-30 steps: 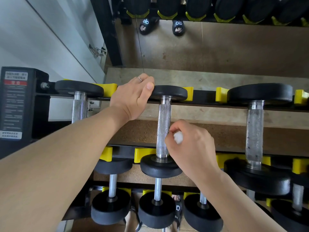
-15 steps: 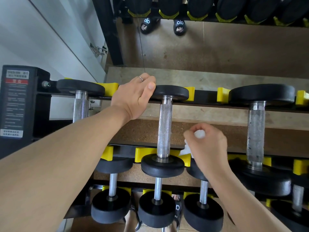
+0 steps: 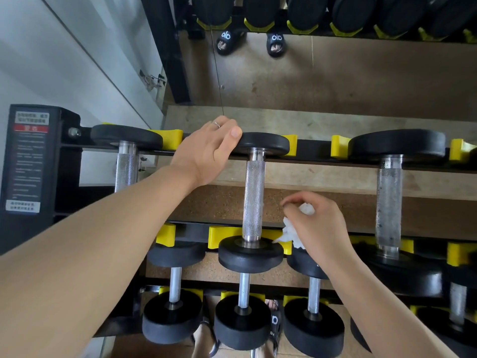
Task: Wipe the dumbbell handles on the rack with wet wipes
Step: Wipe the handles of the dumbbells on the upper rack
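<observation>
Since a second earlier, the right hand [image 3: 316, 228] had come off the middle dumbbell's handle [image 3: 254, 200] and drawn back to that handle's right, taking the wet wipe [image 3: 293, 229] with it. It pinched the crumpled wipe between thumb and curled fingers, the loose tail hanging down just beside the lower end of the handle, near the lower black plate [image 3: 250, 253]. The left hand [image 3: 206, 151] had not shifted: it rested on the rack's upper rail with fingers curled over the edge and the thumb against the far plate [image 3: 263, 144]. Just right of the wiping hand, a thicker handle [image 3: 388, 202] looked spotted and probably still unwiped. The hanging tail could snag on the yellow cradle [image 3: 224, 235] and tear or slip from the pinch. Pressing hard could roll the dumbbell toward the bracing fingers.
</observation>
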Demonstrator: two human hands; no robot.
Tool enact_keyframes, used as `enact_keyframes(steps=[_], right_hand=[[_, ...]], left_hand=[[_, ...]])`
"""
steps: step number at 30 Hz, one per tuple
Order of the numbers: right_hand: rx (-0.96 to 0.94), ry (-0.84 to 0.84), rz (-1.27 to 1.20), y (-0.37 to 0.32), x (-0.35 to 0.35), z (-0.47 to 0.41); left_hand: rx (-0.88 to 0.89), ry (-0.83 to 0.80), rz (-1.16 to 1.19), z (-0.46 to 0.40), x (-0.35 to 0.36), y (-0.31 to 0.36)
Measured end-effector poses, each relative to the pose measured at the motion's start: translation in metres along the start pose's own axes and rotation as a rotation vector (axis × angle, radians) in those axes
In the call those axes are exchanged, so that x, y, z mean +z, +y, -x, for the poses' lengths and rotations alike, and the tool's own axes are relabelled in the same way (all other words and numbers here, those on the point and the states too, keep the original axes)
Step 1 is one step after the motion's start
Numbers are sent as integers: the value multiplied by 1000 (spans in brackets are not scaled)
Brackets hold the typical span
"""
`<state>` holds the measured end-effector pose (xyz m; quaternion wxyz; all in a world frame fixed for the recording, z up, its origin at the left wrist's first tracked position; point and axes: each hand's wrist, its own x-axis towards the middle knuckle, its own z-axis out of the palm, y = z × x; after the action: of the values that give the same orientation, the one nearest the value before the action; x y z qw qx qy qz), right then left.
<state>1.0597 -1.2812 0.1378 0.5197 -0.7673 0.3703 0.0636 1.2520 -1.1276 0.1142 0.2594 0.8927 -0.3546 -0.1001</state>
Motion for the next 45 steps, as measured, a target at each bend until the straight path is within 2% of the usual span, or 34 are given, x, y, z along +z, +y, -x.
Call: enact_keyframes(steps=[2,5,6,8,9,12,18,23,25,28,31,33,35,38,40,42,45], right_hand=[[-24,25,-10,-4,0,0],[-56,27,-2,-10,1,4],[-61,24,-11,-11,1,6],[-66,27,-38,-13,0,7],[-68,34,-38,-13,-1,8],[-69,13,-14,-13,-1,9],[-104,-35,48,-13,0,16],[-125,-70,28,-15,0,20],[-135,-94,-3,-18,1,21],[-138,-45,-27,-21,2,18],[26,-24,-248,-19,-2,11],[160,-51,-435,-17,-5,7],[188,-61,-520,-14,-6,5],[106,21,-391,-13,-6,6],[10,116,-247,-14,-2,8],[-78,180,-212,-17,2,13],[-199,217,-207,-23,13,17]], left_hand=[[-35,139,16,10,-2,7],[-161,447,10,38,-11,33],[-162,442,21,49,-14,46],[-121,238,-10,68,-12,67],[-68,137,-116,75,-8,74],[32,14,-356,86,7,85],[-138,13,-514,84,24,106],[-235,2,-518,82,25,116],[-247,10,-521,82,26,117],[-233,-17,-564,84,27,118],[-253,-15,-524,86,19,114],[-371,59,-436,89,6,97],[-485,161,-362,97,-8,72],[-613,190,-319,111,-22,34],[-618,170,-322,115,-24,23],[-621,142,-312,116,-22,19],[-644,83,-124,112,-15,20]])
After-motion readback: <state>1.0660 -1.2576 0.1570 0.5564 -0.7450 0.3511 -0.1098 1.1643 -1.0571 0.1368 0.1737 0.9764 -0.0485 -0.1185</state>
